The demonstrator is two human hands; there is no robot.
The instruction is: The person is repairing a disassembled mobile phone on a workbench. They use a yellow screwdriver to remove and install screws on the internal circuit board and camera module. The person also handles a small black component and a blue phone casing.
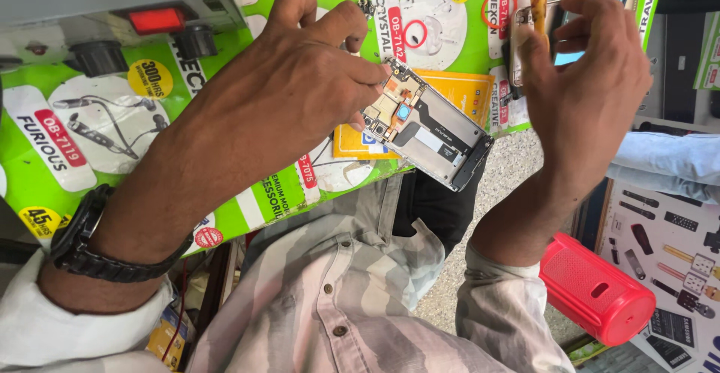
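The left hand pinches the top end of an opened phone, held tilted just above the green surface, its circuit board exposed. The right hand curls around a small yellow-handled tool, apart from the phone. This looks like mid-disassembly, and working the board calls for a steady tool tip.
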